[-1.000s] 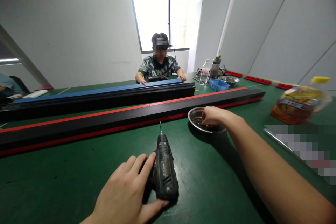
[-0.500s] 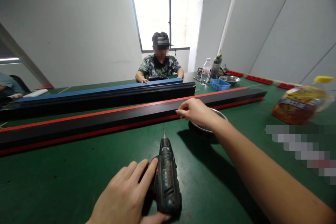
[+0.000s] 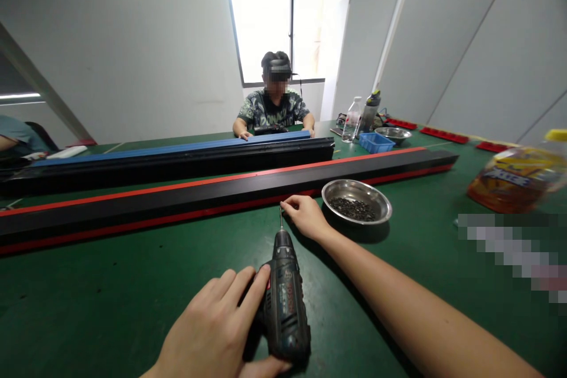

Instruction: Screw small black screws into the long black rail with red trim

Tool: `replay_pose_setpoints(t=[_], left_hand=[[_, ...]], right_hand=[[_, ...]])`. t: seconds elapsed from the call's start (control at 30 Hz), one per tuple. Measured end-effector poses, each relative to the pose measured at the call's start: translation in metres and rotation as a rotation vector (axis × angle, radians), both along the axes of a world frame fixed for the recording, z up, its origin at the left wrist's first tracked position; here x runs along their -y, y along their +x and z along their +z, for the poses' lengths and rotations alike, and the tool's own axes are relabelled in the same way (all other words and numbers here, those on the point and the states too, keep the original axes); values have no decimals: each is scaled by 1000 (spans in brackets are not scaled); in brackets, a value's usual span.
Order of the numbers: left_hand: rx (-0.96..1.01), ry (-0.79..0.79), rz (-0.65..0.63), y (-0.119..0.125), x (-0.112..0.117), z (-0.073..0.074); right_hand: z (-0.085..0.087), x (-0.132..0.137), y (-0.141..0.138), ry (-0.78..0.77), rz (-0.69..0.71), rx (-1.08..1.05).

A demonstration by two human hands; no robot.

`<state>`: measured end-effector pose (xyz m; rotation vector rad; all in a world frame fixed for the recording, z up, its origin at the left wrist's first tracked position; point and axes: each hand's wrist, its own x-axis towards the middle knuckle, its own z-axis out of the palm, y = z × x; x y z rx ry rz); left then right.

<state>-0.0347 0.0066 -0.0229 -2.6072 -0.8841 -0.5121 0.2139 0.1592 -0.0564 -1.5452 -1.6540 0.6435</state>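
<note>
A black cordless drill (image 3: pixel 287 307) lies in the grip of my left hand (image 3: pixel 212 325), its slim bit (image 3: pixel 281 218) pointing away from me. At the tip of that bit, my right hand (image 3: pixel 305 215) is closed in a pinch of thumb and fingers. Whatever is between those fingertips is too small to make out. Just right of my right hand stands a metal bowl (image 3: pixel 384 212) with a heap of small dark screw-like pieces (image 3: pixel 352 208). Beyond the hands, a long black bar with red edges (image 3: pixel 212 192) stretches across the table.
Behind the bar lie a long black profile (image 3: pixel 177 166) and a blue one (image 3: pixel 177 150). A person (image 3: pixel 275 106) sits opposite. Bottles, a blue basket (image 3: pixel 375 142) and another bowl (image 3: pixel 393 134) stand at the back right. A jug of orange liquid (image 3: pixel 509 180) is at the right.
My right hand has moved left and toward me, from over the bowl to the drill bit's tip, uncovering the bowl. My left hand keeps its hold on the drill.
</note>
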Motion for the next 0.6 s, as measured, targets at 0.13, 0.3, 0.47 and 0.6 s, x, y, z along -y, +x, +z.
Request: replay_pose_setpoints(t=[0.13, 0.3, 0.47, 0.6], left_hand=[[3, 19, -6, 2, 0, 5], [18, 30, -16, 1, -1, 5], [17, 17, -10, 0, 0, 4], [12, 22, -12, 1, 1, 5]], right_hand=[[1, 0, -2, 12, -5, 7], [3, 1, -5, 26, -19, 26], [4, 2, -5, 37, -1, 51], [4, 2, -4, 33, 20, 46]])
